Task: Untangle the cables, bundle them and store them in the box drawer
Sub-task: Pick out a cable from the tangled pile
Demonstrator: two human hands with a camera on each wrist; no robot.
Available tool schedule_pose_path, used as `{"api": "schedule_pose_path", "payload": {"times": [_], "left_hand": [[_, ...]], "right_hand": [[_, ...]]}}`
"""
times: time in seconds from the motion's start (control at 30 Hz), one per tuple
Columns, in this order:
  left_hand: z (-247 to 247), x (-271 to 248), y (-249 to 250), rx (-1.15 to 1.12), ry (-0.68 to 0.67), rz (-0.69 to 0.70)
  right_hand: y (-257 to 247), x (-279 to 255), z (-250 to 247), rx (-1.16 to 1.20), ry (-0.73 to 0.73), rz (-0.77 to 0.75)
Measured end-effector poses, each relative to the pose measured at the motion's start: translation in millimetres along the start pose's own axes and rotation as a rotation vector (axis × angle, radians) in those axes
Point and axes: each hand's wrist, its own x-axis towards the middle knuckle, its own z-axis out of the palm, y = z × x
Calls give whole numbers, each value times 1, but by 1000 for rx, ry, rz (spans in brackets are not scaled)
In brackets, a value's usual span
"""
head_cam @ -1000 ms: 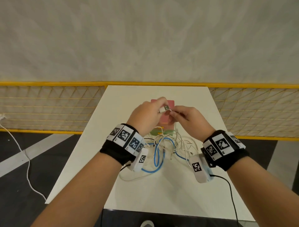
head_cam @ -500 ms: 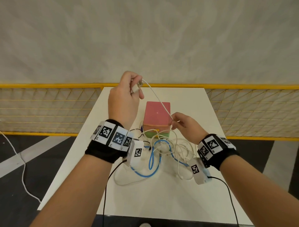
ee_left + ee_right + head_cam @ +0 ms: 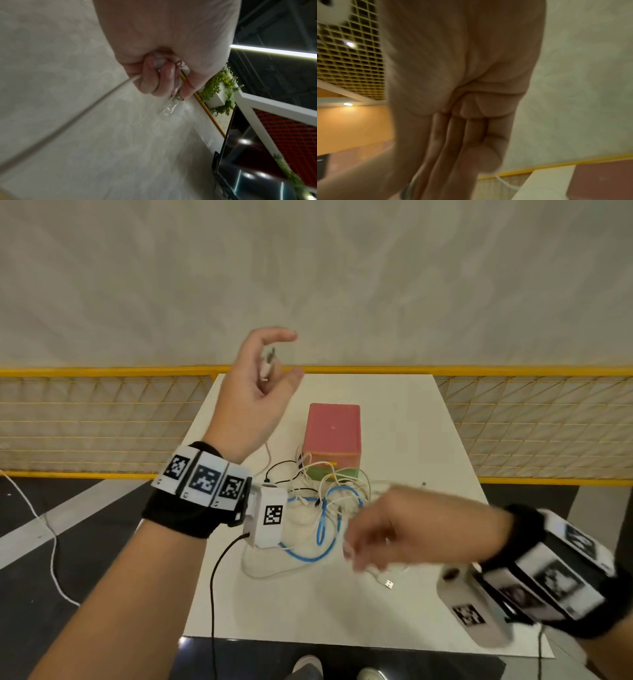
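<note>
My left hand [image 3: 270, 361] is raised high above the table's far left and grips the plug end of a white cable [image 3: 169, 108]. In the left wrist view its cord [image 3: 96, 102] trails from the curled fingers. My right hand [image 3: 352, 553], blurred, reaches leftward low over the near side of the cable tangle [image 3: 325, 501]; the right wrist view shows the thumb pressed against straight fingers [image 3: 447, 142], seemingly pinching the white cable near its other USB plug [image 3: 388, 583]. A blue cable [image 3: 322, 529] loops through the pile. The pink box [image 3: 334, 429] stands behind, with its green drawer [image 3: 325, 474] facing me.
The white table [image 3: 308, 611] is narrow, and bare surface lies in front of the tangle. A yellow mesh fence [image 3: 102, 422] runs behind it. A loose white cord [image 3: 51, 542] lies on the dark floor at left. Black wrist-camera leads hang by both arms.
My left hand has lifted the plug end higher and farther left. My right hand has slid from beside the box down toward me, to the pile's near side.
</note>
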Motion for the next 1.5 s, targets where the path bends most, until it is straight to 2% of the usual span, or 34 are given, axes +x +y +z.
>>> {"api": "schedule_pose_path", "payload": {"times": [0.03, 0.07, 0.1, 0.13, 0.27, 0.33, 0.47, 0.6, 0.67, 0.77, 0.87, 0.93, 1.03, 1.1, 1.23, 1.3, 1.37, 1.5], "left_hand": [[-5, 0, 3, -33, -22, -18], [-7, -1, 7, -57, -59, -39], [-7, -2, 12, -75, -106, -52], [-6, -5, 19, -105, -166, -50], [9, -18, 45, -153, -365, 2], [18, -23, 55, -137, -420, 26], [25, -27, 66, -130, -430, 60], [12, -25, 69, -279, -252, 63], [9, -26, 65, -293, -212, 27], [19, -37, 59, -216, -233, -59], [31, -41, 62, -333, -201, -169], [36, -38, 68, -459, -173, -211], [46, -36, 69, -473, -118, -209], [55, -40, 64, -414, -107, -214], [73, -53, 47, -190, -155, -167], [75, -53, 43, -145, -125, -137], [70, -49, 39, -213, -42, -144], [51, -42, 26, -304, 86, -193]], "right_hand": [[-8, -8, 5, -43, -130, 5], [-13, -14, 8, -67, -190, 18], [-16, -19, 7, -72, -176, 22], [-16, -20, 4, -75, -95, 10], [-7, -6, -10, -119, 467, -79], [-6, 9, -8, -38, 563, -109], [-17, 30, 7, 99, 432, -159], [-3, 30, 16, 1, 371, -120], [9, 25, 17, -71, 359, -95], [22, 16, 13, -8, 325, -50], [35, 15, 21, 46, 318, -19], [48, 17, 36, 43, 242, 16], [62, 17, 53, -12, 68, 52], [60, 16, 49, 6, 94, 17], [35, 16, 31, 354, 294, -148], [33, 17, 36, 361, 326, -166], [41, 18, 53, 268, 242, -100], [77, 23, 108, 64, -126, 54]]}}
